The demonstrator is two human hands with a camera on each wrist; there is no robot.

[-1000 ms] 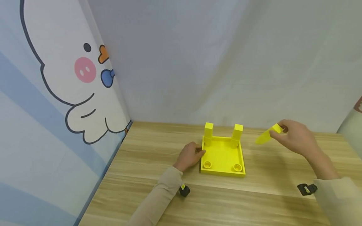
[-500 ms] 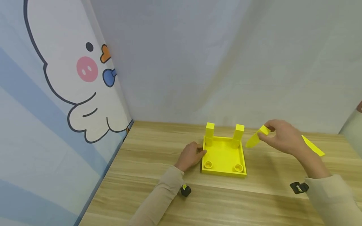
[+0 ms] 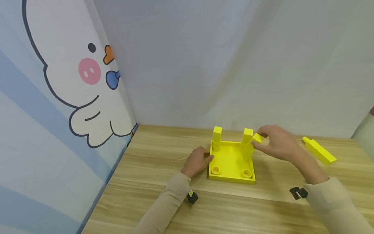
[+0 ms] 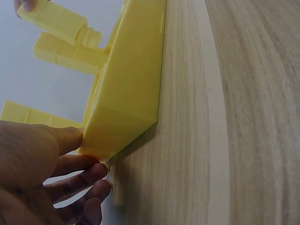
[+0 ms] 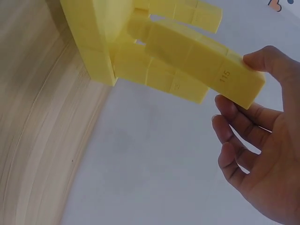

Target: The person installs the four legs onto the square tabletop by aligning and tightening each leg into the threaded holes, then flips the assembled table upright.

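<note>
Left hand [image 3: 196, 162] is pinching the yellow tray [image 3: 230, 164]; right hand [image 3: 279, 143] is pinching a tilted yellow block [image 5: 205, 59] marked 115.

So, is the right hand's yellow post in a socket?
Out: the yellow post shows a bare ridged peg in the left wrist view.

Stretched both arms [image 3: 159, 213] forward in long beige fabric sleeves [image 3: 336, 204]. Pinched low between thumb [image 4: 68, 139] and forefinger [image 4: 74, 162] with the bare left grip [image 3: 196, 161]; pinched higher with the bare right grip [image 3: 279, 142], thumb [image 5: 263, 58] opposite bent, partly spread fingers [image 5: 241, 123], forearm [image 3: 309, 165] slanting inward.
</note>
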